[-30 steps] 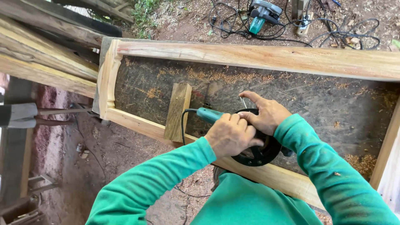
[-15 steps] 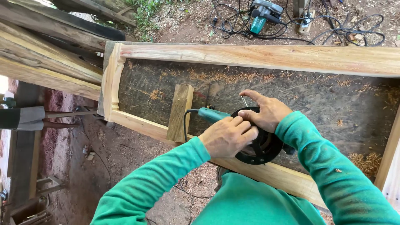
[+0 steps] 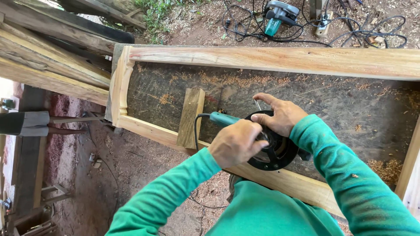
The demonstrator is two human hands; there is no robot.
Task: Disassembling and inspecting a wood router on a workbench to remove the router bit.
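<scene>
Head view: the left hand [image 3: 236, 147] is gripping the grinder [image 3: 267, 146], fingers wrapped tight around its body, steadying it over the near rail of the wooden frame [image 3: 267, 59]. The right hand [image 3: 280, 114] is sitting on the black disc guard, fingers curled over its top edge, index finger sticking out, likely bracing the head. The grinder is resting on the frame's near rail, beside the short wood block [image 3: 189, 117]. A circular saw [image 3: 278, 14] is lying well apart on the ground, cables around it.

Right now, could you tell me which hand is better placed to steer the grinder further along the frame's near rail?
Probably the left hand: it wraps the angle grinder over its teal body, above the near rail. The right hand only rests its fingers near the disc guard.
</scene>
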